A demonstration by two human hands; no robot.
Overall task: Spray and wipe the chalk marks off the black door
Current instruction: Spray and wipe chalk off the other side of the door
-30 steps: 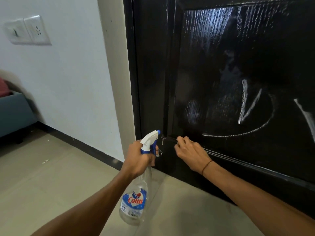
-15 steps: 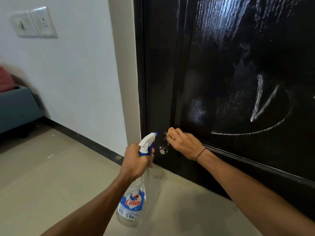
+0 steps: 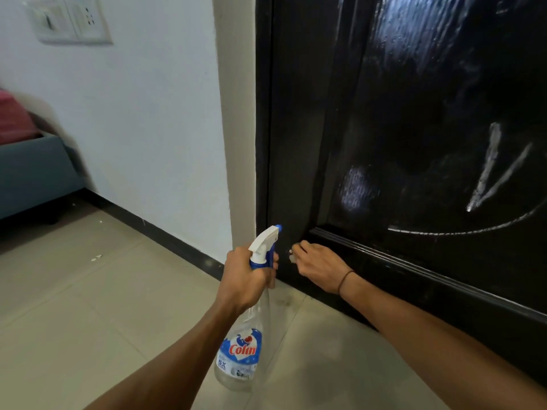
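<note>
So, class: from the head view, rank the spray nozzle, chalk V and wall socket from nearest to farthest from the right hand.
From the right hand:
1. Spray nozzle, just left.
2. Chalk V, up right on the door.
3. Wall socket, far upper left.

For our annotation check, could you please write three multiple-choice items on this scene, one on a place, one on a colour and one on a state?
1. Where are the chalk marks?
A. on the black door
B. on the white wall
C. on the floor tiles

2. What colour is the trigger of the spray bottle?
A. red
B. blue
C. green

3. What is the left hand doing?
A. hanging idle
B. pressing flat on the door
C. gripping the spray bottle by its neck

Answers:
1. A, white strokes show on the dark panel.
2. B, a blue trigger sits under the white nozzle.
3. C, its fingers wrap the neck below the nozzle.
</note>
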